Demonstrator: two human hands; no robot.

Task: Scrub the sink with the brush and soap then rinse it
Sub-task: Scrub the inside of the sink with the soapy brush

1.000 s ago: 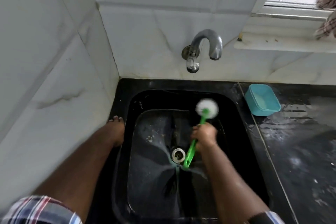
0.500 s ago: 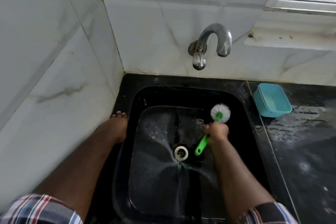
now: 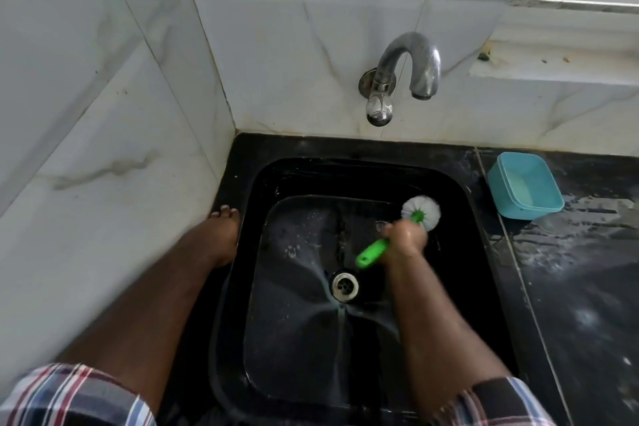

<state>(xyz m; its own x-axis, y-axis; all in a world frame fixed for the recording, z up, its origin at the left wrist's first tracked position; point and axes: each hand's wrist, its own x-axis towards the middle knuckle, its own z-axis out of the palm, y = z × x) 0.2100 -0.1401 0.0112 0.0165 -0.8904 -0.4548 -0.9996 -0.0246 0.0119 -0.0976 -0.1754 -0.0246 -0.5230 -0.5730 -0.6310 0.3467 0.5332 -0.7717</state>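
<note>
A black sink [image 3: 359, 169] lies below me with a steel drain [image 3: 345, 283] in the middle of its wet, faintly soapy floor. My right hand [image 3: 405, 239] is closed around the green handle of a brush [image 3: 371, 253]. Its white bristle head [image 3: 422, 211] presses against the far right corner of the basin. My left hand [image 3: 221, 235] rests palm down on the sink's left rim, fingers together, holding nothing.
A curved steel tap [image 3: 404, 76] juts from the white tiled wall above the sink, no water running. A teal plastic tub [image 3: 525, 186] stands on the wet black counter [image 3: 581, 287] to the right. White tiled wall closes off the left side.
The brush head has moved right and away from me, from the basin's back middle to its far right corner. My left hand has stayed on the rim.
</note>
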